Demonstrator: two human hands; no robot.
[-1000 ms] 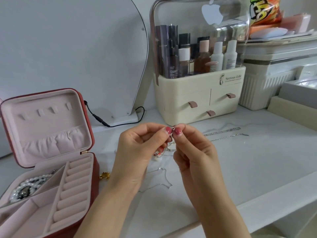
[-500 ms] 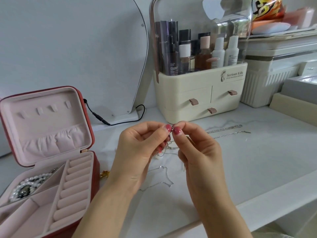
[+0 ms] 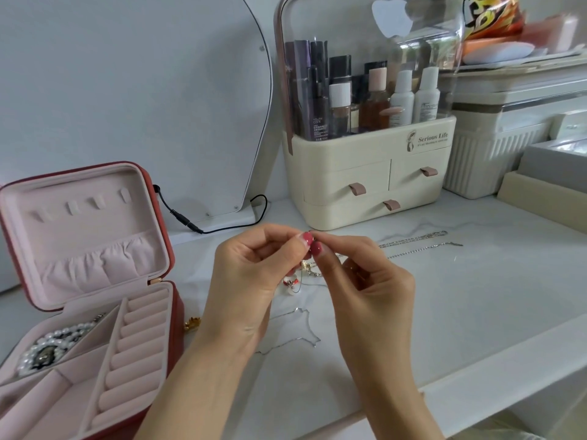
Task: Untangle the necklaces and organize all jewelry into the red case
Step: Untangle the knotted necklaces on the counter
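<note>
Our left hand (image 3: 251, 281) and right hand (image 3: 365, 281) pinch a thin necklace chain (image 3: 313, 270) together, right of the open red case (image 3: 95, 281).

Bright, soft daylight; edges bowed, perhaps slightly blurred.

Open red case (image 3: 165, 249) at left, pearls (image 3: 57, 339) inside; tangled silver necklaces (image 3: 413, 247) on tabletop.

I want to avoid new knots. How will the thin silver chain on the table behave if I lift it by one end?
The thin silver chain probably hangs limp, since it lies in loose curves. It looks light and fine, so it may snag the tangled jewelry beside it.
</note>
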